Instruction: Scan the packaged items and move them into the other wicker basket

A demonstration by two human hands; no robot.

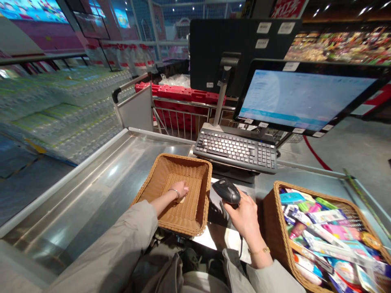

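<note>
My left hand (pixel 181 189) rests inside a wicker basket (pixel 171 162), fingers curled on the basket floor over a small pale item I cannot make out. A bracelet sits on that wrist. My right hand (pixel 244 215) grips a black handheld barcode scanner (pixel 226 190), held above the steel counter between the two baskets. A second wicker basket (pixel 270 219) at the right is packed with several colourful small packaged goods (pixel 324 236).
A grey keyboard (pixel 236 148) and a tilted touchscreen (pixel 305 97) stand behind the baskets, with a black monitor back (pixel 232 40) further off. The steel checkout counter (pixel 91 191) runs left. Red shopping baskets (pixel 183 95) and stacked bottled water (pixel 61 106) lie beyond.
</note>
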